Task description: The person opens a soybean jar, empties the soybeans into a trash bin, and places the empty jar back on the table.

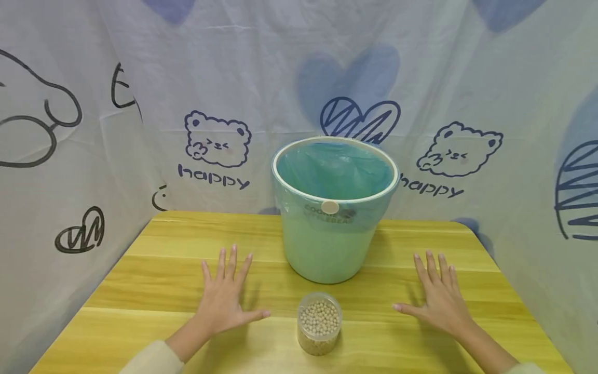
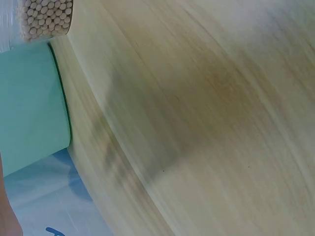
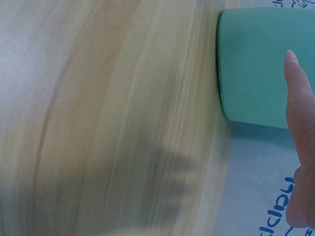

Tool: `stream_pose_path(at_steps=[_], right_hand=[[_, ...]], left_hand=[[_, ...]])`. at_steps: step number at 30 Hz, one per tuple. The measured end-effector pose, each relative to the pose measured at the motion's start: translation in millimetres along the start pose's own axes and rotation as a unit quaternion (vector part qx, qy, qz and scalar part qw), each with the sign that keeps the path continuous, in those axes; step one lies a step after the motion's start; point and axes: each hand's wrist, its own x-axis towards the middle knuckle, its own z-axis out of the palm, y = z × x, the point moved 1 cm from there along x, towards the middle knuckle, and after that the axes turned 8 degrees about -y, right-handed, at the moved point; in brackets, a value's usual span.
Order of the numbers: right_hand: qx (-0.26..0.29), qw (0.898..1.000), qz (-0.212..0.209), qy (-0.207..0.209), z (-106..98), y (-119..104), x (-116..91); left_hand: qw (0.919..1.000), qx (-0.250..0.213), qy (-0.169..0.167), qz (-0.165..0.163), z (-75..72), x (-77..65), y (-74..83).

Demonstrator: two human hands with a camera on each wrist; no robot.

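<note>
My left hand (image 1: pixel 221 301) is held over the left part of the table with its fingers spread and nothing in it. On the right side, my right hand (image 1: pixel 441 301) is spread the same way and is also without a thing; its thumb (image 3: pixel 300 98) overlaps the bin in the right wrist view. Between the hands, near the front, stands a clear round jar (image 1: pixel 320 323) of small pale beige beans or balls. Behind the jar a mint-green bin (image 1: pixel 327 244) with a white rim and a thin liner bag stands upright.
The wood-grain table (image 1: pixel 140 291) has rounded far corners. White cloth (image 1: pixel 261 78) printed with bears, hearts and the word "happy" hangs close behind the table and along both sides. The bin reaches up near the back cloth.
</note>
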Motion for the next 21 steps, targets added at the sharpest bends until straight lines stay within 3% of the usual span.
stream_pose_path(at_steps=[15,21], right_hand=[[0.002,1.0,-0.014,0.02,2,-2,1],[0.014,1.0,-0.011,0.005,0,-5,2]], left_hand=[[0.9979,-0.05,-0.042,-0.004,6.8,-4.8,1.2],[0.9933,-0.096,-0.064,-0.006,10.9,-8.2,3.5]])
